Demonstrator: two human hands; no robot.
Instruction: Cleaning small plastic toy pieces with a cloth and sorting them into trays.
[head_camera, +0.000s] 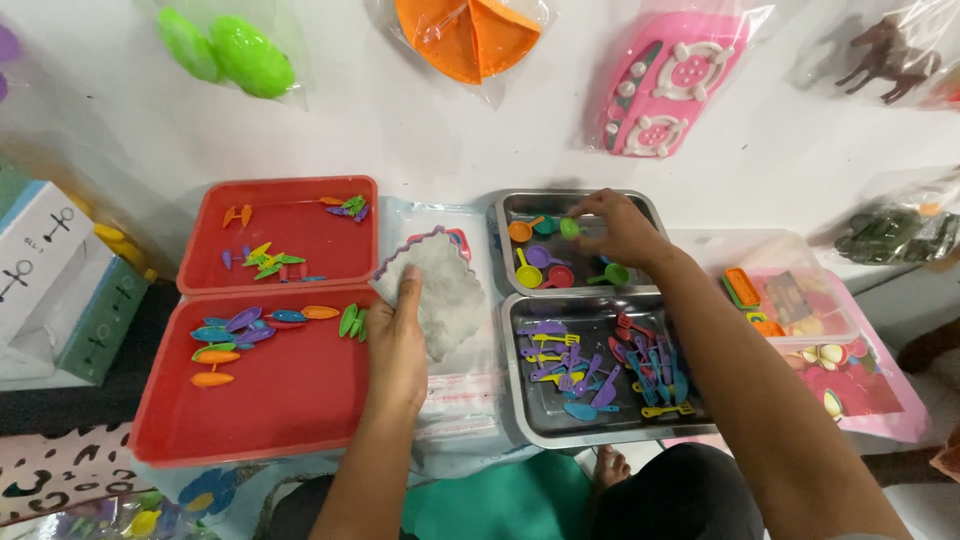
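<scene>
Two hands work over the surface (420, 130): the left hand (397, 335) lies spread on a clear plastic bag (445, 290) between the red trays (290, 395) and steel trays (520, 400). The right hand (620, 225) pinches a small green toy ladle (570, 228) above the upper steel tray (580, 200). Light, stiff and slippery, the ladle seems best gripped by its handle.

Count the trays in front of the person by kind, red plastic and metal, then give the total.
Red plastic trays: 2 (upper, lower)
Metal trays: 2 (upper, lower)
Total: 4
</scene>
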